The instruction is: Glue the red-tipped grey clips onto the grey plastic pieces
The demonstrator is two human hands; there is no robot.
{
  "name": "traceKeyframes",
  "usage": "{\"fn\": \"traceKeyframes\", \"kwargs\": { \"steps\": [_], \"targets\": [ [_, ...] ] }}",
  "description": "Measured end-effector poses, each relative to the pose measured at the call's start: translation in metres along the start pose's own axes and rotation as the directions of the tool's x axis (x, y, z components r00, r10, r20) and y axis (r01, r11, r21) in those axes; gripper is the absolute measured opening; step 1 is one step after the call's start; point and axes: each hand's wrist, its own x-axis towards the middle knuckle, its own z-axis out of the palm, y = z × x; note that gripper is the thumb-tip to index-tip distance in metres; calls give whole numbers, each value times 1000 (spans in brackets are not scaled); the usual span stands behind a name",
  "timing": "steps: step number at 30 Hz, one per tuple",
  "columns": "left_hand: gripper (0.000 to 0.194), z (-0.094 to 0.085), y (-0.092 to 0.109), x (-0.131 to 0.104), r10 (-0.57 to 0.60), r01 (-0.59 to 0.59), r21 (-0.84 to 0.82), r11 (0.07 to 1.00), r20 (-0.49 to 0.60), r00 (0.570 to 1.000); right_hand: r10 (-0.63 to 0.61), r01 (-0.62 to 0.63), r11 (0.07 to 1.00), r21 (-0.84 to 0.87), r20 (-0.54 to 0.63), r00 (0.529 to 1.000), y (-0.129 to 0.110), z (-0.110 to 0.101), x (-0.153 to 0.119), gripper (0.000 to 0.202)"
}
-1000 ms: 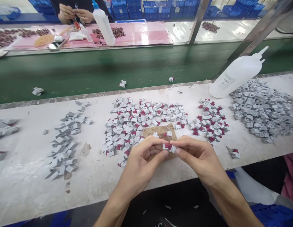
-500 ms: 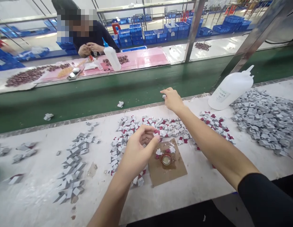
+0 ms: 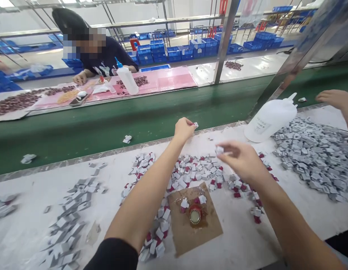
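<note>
My left hand reaches to the bench's far edge. Its fingertips pinch a small grey-and-red part beside the green belt. Nearer and to the right, my right hand holds a small light grey part between thumb and fingers, above the bench. Under and between my arms lie scattered grey-and-red parts. A brown cardboard square on the bench carries a bottle cap in a wet patch, with a couple of the parts beside it.
A white squeeze bottle stands before a big heap of grey parts. More grey parts lie at left. The green belt carries several parts. Another person's hand is at right; a co-worker sits across the belt.
My left hand has moved forward from over the cardboard to the bench's far edge. My right hand has drawn back from the belt edge. Another person's hand has appeared at right; the view has shifted.
</note>
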Motion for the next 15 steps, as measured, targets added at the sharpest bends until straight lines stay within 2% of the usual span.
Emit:
{"fn": "traceKeyframes", "kwargs": {
  "steps": [3,5,7,9,11,13,15],
  "targets": [
    [42,24,13,24,-10,10,9,1000,54,998,59,-72,986,152,84,995,12,-9,-77,22],
    [42,34,17,28,-10,9,15,1000,77,997,112,-141,956,258,125,986,23,-5,-118,16],
    [41,40,19,28,-14,11,33,999,82,997,151,-194,941,277,171,974,34,2,-150,12],
    [41,42,19,27,-26,22,67,997,56,998,165,-206,950,237,182,969,43,11,-171,15],
    [43,41,19,25,-42,42,113,993,5,999,151,-176,965,193,137,979,47,19,-183,19],
    [44,36,19,22,-56,61,155,986,-40,998,129,-140,978,151,83,988,47,24,-186,21],
    [45,27,20,16,-52,62,178,982,-63,997,92,-100,989,111,77,993,44,24,-185,23]
  ]
}}
